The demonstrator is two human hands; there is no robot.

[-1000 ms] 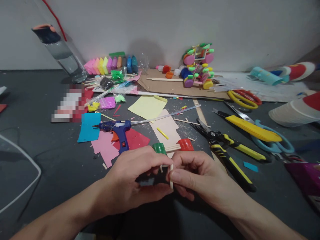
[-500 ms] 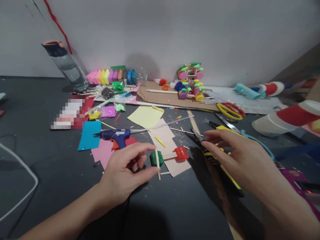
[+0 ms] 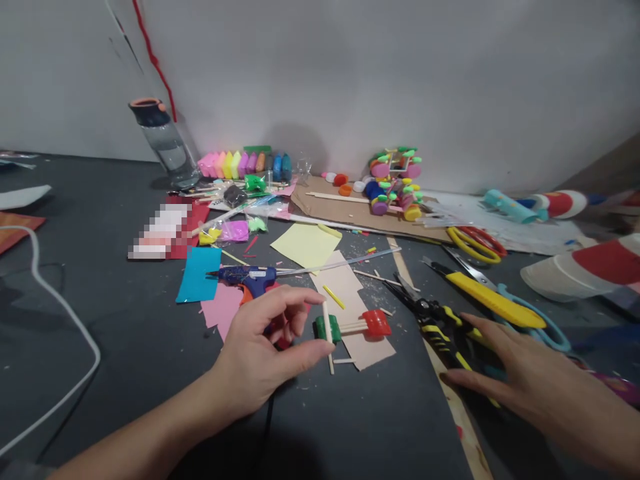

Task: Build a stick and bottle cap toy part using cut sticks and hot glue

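Wooden stick (image 3: 327, 323), near the middle of the scene: the left hand holds it over the dark desk (image 3: 380, 413), just on the near side of a green roll (image 3: 336, 328). The right hand (image 3: 530, 373), at the near right, has its thumb and fingers spread wide apart and grips nothing. The left hand (image 3: 255, 343) has its thumb and index finger bent around a gap, with the stick pinched between their tips. Pliers (image 3: 423, 307) with yellow-and-black handles lie to the right, their handles between the right thumb and fingers; whether skin touches them, I cannot tell. A yellow cutter (image 3: 495, 297) lies just beyond. Pale pink paper (image 3: 367, 347) lies at the middle, and a blue glue gun (image 3: 253, 275) lies farther left. On the paper sits a red roll (image 3: 379, 323), joined to the green one by thin rods (image 3: 354, 327). A yellow strip (image 3: 333, 297) lies just beyond.
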